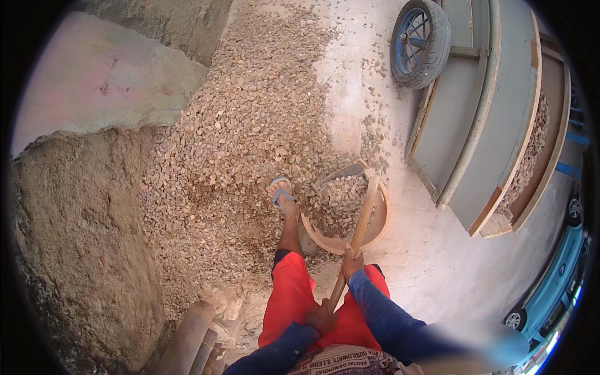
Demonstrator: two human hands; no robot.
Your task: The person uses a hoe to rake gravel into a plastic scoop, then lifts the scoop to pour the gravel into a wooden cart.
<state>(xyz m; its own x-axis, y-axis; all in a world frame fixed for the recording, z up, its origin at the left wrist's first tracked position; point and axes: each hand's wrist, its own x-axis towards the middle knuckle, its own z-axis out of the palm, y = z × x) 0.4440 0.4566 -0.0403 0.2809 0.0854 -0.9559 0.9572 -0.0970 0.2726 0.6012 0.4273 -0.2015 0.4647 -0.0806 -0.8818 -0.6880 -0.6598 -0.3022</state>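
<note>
My right hand [352, 261] is closed round the middle of the wooden handle of a hoe [361, 226]. Lower down, close to my body, my left hand [321, 317] grips the same handle near its end. The metal blade [340, 174] lies at the far side of an orange-brown tub [385, 219], with gravel heaped against it. This tub sits on the ground in front of my legs, and grey-brown stones [344, 194] fill part of it. My sandalled foot [281, 190] stands on the gravel just left of the tub.
Loose gravel [250, 112] spreads ahead and left, beside a sand heap [81, 219] and a pale slab [106, 81]. At right stand a wooden-sided cart [462, 137] holding gravel, its wheel [420, 42], and a blue car [550, 269]. Round posts [187, 337] lie at lower left.
</note>
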